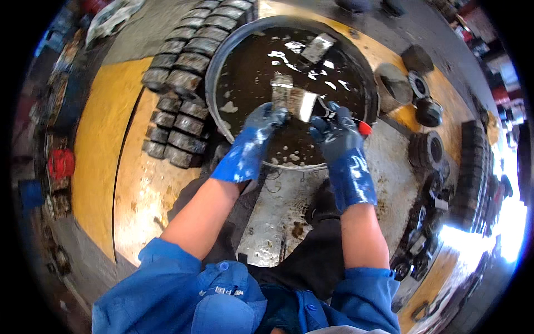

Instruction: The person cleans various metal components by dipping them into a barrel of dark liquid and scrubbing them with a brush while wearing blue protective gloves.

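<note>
My left hand [266, 119], in a blue rubber glove, is closed around the lower end of a wet, blocky metal part [282, 88] held over a round tub [213, 78] of dark liquid. My right hand [337, 133], gloved the same way, grips what looks like a flat brush [305, 104] with brown bristles, a shiny band and a red handle end. The bristles are beside the part, apparently touching it. A similar metal block [318, 48] sits at the far side of the tub, its support hidden by the liquid.
Rows of greasy metal blocks [189, 61] stand left of the tub on a yellow board [105, 128]. Several dark cylindrical parts [426, 149] and a grey round container [394, 86] are on the right. A long ribbed stack [471, 172] lies farther right. My legs straddle a stained metal plate [278, 206].
</note>
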Demonstrator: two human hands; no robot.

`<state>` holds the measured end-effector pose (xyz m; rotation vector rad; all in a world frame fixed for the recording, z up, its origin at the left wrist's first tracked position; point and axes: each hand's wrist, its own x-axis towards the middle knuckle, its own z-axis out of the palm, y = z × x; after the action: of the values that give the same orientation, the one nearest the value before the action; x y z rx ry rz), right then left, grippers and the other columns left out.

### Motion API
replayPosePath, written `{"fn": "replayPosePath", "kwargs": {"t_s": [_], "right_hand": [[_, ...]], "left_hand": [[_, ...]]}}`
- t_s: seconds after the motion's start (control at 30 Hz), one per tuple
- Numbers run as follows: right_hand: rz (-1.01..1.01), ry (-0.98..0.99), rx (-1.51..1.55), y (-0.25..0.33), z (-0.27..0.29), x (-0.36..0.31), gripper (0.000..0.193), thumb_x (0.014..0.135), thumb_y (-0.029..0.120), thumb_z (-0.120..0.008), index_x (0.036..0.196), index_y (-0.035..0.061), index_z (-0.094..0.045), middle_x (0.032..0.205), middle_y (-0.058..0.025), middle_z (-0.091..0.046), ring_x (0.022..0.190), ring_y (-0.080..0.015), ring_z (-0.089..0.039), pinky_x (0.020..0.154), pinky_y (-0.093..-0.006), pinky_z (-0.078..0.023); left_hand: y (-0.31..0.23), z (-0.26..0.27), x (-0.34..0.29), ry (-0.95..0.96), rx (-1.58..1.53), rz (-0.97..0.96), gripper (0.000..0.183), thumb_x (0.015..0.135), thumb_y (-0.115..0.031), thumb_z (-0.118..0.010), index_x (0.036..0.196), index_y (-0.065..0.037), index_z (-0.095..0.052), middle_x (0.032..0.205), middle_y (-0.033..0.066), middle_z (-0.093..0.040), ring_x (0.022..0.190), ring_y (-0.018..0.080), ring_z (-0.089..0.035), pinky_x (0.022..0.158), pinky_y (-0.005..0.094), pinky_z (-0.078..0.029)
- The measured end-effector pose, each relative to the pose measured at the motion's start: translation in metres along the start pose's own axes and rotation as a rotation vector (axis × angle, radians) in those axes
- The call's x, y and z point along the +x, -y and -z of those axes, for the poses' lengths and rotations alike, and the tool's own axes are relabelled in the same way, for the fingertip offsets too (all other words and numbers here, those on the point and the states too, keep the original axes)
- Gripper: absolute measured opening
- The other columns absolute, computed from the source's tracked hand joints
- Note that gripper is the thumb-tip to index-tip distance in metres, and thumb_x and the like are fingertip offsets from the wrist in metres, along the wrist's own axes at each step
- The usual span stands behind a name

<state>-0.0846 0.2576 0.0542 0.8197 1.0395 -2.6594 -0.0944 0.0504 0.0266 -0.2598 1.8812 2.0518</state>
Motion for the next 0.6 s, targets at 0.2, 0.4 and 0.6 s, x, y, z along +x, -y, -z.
{"fn": "replayPosePath", "kwargs": {"t_s": [0.2, 0.4, 0.6], "right_hand": [[-0.039, 0.072, 0.007, 0.01, 0.017, -0.007, 0.041, 0.099, 0.043, -0.062, 0.121, 0.0093, -0.066, 0.104, -0.0131, -0.072, 0.087, -0.0301, -0.07, 0.078, -0.047, -0.057], [-0.057, 0.091, -0.023, 0.009, 0.016, -0.012, 0.043, 0.101, 0.043, -0.059, 0.126, 0.0078, -0.065, 0.103, -0.0142, -0.071, 0.085, -0.0299, -0.07, 0.077, -0.0477, -0.058], [0.056, 0.126, -0.297, 0.012, 0.018, -0.008, 0.043, 0.098, 0.043, -0.064, 0.122, 0.0068, -0.066, 0.1, -0.011, -0.072, 0.077, -0.0235, -0.07, 0.069, -0.0426, -0.06]], "left_hand": [[-0.02, -0.047, -0.01, 0.038, -0.349, 0.2, 0.042, 0.101, -0.046, -0.061, 0.13, -0.016, -0.064, 0.113, -0.0025, -0.067, 0.096, 0.0103, -0.063, 0.081, 0.0268, -0.05], [-0.012, -0.055, 0.009, 0.025, -0.593, 0.21, 0.038, 0.103, -0.043, -0.058, 0.125, -0.014, -0.066, 0.113, 0.002, -0.068, 0.098, 0.0146, -0.065, 0.081, 0.0341, -0.058], [-0.011, -0.051, 0.016, -0.027, -0.444, 0.15, 0.037, 0.101, -0.043, -0.062, 0.118, -0.012, -0.069, 0.101, 0.0015, -0.069, 0.087, 0.0134, -0.062, 0.075, 0.0328, -0.054]]}}
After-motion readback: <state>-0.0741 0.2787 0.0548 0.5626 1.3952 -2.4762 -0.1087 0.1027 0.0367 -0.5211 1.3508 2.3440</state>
